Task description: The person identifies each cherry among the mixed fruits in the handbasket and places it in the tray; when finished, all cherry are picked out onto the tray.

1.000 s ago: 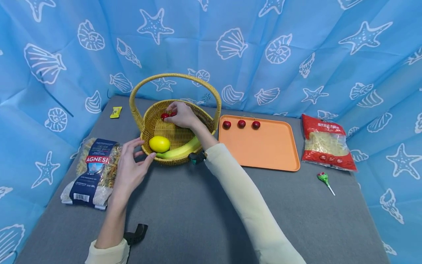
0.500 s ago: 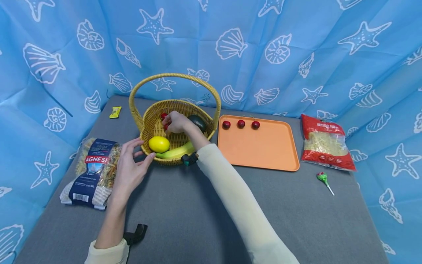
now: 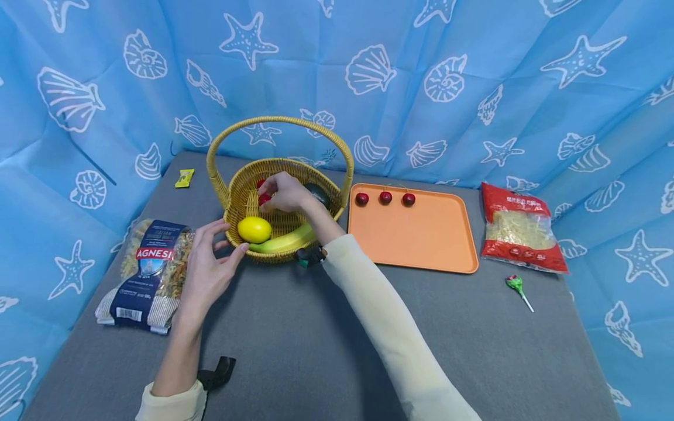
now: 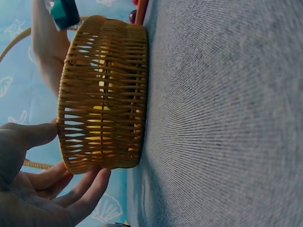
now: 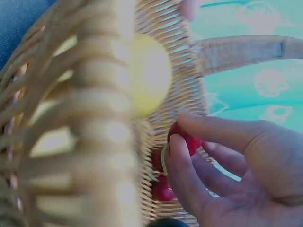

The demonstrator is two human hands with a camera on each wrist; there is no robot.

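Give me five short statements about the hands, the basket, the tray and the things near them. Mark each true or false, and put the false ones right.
1. The right hand pinches a red cherry. True.
2. The left hand grips the arched handle. False: it touches the side of the basket.
3. Three cherries lie on the orange tray. True.
4. The lemon lies on the tray. False: it is in the basket, beside the banana.
5. The lollipop lies nearer the person than the red bag. True.

Blue fabric curtains printed with white seashells (image 3: 310, 76) enclose a grey cloth-covered tabletop (image 3: 295, 339), a screened-off corner; the room type is unclear.
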